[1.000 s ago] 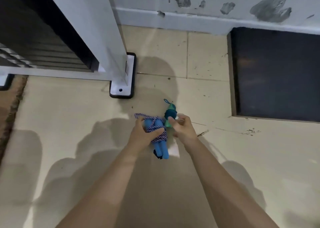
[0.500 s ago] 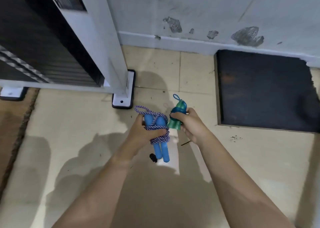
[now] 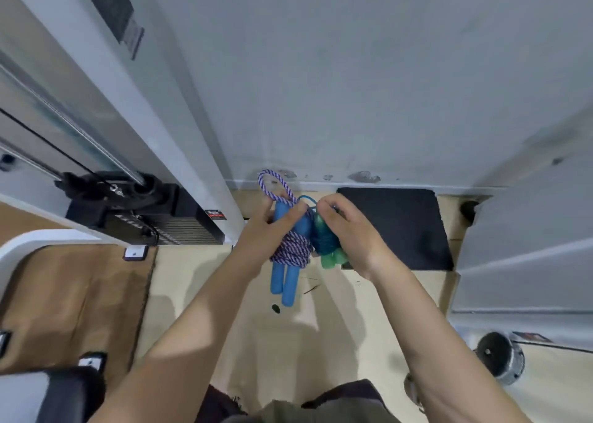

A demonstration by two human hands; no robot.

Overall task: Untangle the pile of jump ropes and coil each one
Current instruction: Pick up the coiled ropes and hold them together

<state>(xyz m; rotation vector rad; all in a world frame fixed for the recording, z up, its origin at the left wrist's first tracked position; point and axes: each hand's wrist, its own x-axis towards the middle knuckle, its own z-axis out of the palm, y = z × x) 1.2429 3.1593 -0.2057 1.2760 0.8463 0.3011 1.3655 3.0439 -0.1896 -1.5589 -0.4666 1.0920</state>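
My left hand grips a coiled jump rope with two blue handles. Its purple-and-white cord is wound around the handles, and a loop of it sticks up above my fingers. My right hand holds a second coiled rope with green handles, wrapped in teal cord. Both bundles are held side by side, touching, in front of me above the floor.
A white gym machine frame with a black weight stack stands to the left. A dark mat lies by the wall. A grey panel is to the right, a round metal weight below it. Brown mat at left.
The view has tilted up towards the wall. Both hands have lifted the two bundles higher and brought them together; the right hand's fingers now reach over the top of the green-handled one.
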